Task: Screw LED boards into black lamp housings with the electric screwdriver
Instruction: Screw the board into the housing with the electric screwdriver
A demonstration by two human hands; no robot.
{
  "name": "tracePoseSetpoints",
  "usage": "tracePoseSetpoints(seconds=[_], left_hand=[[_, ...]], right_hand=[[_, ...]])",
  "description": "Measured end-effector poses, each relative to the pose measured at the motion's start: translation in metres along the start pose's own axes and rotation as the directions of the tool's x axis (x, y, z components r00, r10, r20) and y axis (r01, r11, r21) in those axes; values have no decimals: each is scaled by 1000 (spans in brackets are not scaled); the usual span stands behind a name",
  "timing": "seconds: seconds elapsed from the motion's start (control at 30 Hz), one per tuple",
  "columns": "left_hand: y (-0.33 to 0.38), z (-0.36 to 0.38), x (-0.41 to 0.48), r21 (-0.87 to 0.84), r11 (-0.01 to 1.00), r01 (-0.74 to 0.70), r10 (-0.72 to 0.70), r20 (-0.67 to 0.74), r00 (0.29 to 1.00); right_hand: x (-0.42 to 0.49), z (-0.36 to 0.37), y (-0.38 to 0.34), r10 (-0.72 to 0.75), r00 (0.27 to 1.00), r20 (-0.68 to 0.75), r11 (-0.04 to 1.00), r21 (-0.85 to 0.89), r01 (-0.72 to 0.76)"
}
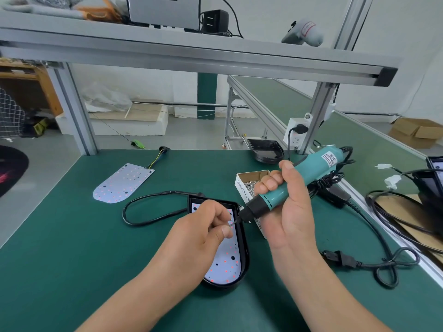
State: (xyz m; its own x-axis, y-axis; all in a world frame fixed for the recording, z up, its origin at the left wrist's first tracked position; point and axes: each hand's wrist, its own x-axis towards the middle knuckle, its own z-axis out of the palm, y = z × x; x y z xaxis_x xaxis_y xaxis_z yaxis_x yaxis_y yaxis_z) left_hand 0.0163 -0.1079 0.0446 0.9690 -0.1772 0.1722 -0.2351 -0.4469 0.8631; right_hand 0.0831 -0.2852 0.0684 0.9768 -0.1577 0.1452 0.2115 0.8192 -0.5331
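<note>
A black lamp housing lies on the green mat in front of me, with a white LED board seated inside it. My left hand hovers over the housing's upper half and pinches a small screw at the screwdriver's bit. My right hand grips the teal electric screwdriver, tilted with its black nose pointing down-left at that screw. A second LED board with coloured wires lies loose at the left. Another black housing rests at the mat's far edge.
An open cardboard box of screws stands just behind the screwdriver. Black cables loop across the right of the mat, and the housing's cord curls to its left. An aluminium shelf frame spans overhead. A conveyor runs along the right.
</note>
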Motion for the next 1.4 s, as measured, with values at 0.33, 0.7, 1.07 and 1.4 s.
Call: tracePoseSetpoints(seconds=[0.33,0.7,1.07,1.4], left_hand=[[-5,-1,2,41,997,-57,59,-31,998],[-25,-37,28,134,915,381,-327,-308,893],[-51,-34,37,220,898,381,-401,52,914],[-55,-29,38,145,897,419,-428,35,903]], right_hand=[[3,0,-1,28,999,-28,998,64,-26],[2,-4,-1,55,998,-6,998,-17,-55],[-6,-6,17,157,976,150,968,-219,-122],[-16,-3,26,208,950,231,943,-305,-132]])
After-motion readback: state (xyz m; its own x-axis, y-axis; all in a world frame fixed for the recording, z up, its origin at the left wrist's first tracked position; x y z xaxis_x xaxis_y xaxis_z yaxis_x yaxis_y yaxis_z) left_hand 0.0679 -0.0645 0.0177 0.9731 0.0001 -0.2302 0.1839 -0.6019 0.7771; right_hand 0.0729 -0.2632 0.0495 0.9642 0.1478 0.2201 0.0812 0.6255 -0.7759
